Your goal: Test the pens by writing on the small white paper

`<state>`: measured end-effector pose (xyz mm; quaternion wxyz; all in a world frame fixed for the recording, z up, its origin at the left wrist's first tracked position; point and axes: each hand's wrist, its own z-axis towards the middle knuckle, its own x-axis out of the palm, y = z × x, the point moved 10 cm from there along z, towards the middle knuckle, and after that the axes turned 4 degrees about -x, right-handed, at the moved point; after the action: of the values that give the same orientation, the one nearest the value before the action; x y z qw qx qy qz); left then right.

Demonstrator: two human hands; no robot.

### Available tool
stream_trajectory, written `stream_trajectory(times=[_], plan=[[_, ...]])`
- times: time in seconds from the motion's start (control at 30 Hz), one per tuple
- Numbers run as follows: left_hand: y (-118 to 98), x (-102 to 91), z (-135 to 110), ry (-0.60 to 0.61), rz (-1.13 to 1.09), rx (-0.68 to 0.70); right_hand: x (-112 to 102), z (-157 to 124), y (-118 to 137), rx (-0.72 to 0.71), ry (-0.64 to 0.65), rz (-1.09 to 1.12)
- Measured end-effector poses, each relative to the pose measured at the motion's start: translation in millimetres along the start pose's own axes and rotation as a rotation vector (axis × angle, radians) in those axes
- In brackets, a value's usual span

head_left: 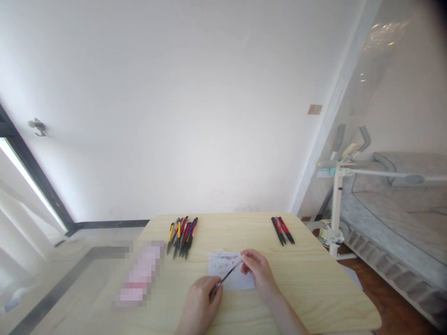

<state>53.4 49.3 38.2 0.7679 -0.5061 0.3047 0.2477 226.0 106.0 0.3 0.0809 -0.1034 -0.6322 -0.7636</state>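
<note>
Pale wood table (314, 288) carries everything in the head view. Left hand (200, 304) is closed around the lower end of a dark pen (227, 276), and right hand (259, 271) pinches its upper end. The pen slants over a scribbled paper (218, 264) lying between the hands. Beyond the left hand lies a pile of pens (181, 235); beyond the right hand, three pens (282, 230) lie close together.

Paper (233, 275) lay mid-table (314, 288); pen pile (182, 235) behind-left; smaller pen group (282, 230) behind-right; single pen (228, 275) over paper.
</note>
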Motion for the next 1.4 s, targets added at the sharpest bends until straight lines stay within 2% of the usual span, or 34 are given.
stream_trajectory(times=[0.6, 0.9, 1.4], plan=[[-3, -4.1, 0, -0.026, 0.011, 0.013, 12, -4, 11, 0.011, 0.037, -0.097], [-3, -0.4, 1, 0.003, 0.006, 0.01, 17, -6, 14, 0.015, 0.051, -0.092], [-5, -5.0, 0, -0.037, 0.003, 0.023, 19, -8, 15, 0.027, 0.055, -0.097]])
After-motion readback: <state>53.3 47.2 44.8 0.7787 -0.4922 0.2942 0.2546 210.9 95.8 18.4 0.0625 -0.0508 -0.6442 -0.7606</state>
